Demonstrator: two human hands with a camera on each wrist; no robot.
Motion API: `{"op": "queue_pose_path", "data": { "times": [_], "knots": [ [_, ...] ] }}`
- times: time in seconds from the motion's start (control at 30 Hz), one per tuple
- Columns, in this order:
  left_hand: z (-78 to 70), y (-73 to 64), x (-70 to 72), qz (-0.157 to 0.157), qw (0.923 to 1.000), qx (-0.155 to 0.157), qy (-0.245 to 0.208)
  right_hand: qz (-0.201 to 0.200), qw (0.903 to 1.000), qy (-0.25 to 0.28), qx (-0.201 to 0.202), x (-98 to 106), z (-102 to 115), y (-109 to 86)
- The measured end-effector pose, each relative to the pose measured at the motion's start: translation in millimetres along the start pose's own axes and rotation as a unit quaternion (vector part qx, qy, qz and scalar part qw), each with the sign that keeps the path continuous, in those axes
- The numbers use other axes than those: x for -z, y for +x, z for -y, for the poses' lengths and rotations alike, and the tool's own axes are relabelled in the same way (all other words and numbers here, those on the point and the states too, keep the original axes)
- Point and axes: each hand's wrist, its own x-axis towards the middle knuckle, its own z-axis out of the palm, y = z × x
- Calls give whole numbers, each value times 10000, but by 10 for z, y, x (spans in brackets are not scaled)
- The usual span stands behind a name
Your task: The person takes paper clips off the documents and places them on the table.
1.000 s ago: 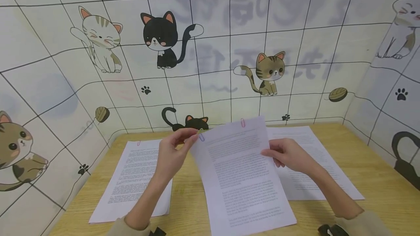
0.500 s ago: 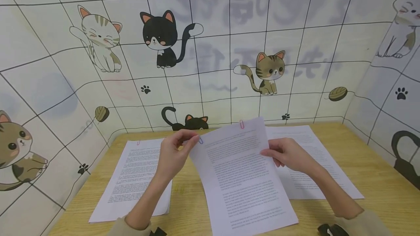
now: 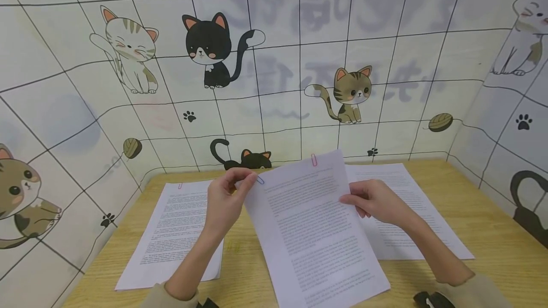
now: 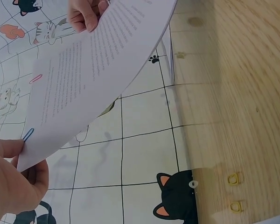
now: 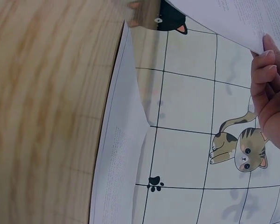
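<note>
A sheaf of printed paper (image 3: 317,232) is held up, tilted, in front of me. My left hand (image 3: 227,198) pinches its top left corner, thumb in front and fingers behind. Right at that thumb sits a blue paper clip (image 4: 29,135), aslant over the corner. A pink paper clip (image 3: 314,160) is on the top edge further right. My right hand (image 3: 376,203) grips the sheaf's right edge between thumb and fingers; the right wrist view shows this hand (image 5: 273,91) at the paper's edge.
On the wooden table (image 3: 492,213), printed sheets with a pink clip (image 3: 171,232) lie at left. More printed sheets (image 3: 398,232) lie at right, partly behind the sheaf. Two small yellow square pieces (image 4: 234,178) show on the tabletop. A cat-patterned wall covering (image 3: 282,61) stands behind.
The sheaf has shifted slightly left at its top, and the blue clip sits closer to my left thumb. Both hands keep their grip.
</note>
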Motion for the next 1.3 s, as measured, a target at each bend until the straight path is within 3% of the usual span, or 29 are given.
{"op": "queue_pose_path", "data": {
  "times": [0.2, 0.47, 1.0, 1.3],
  "knots": [
    [-15, -4, 11, -229, 9994, 109, -241, -16, 10000, -32, 77, 0, 13, 5],
    [-18, 54, 101, -508, 9961, 519, -503, -109, 9996, -125, -221, 53, 8, -29],
    [28, 71, 174, -111, 9949, 965, -272, -173, 9992, -78, -350, 82, -22, -29],
    [136, 72, 251, 177, 9924, 1195, -220, -181, 9988, -90, -442, 113, -68, -28]
  ]
}}
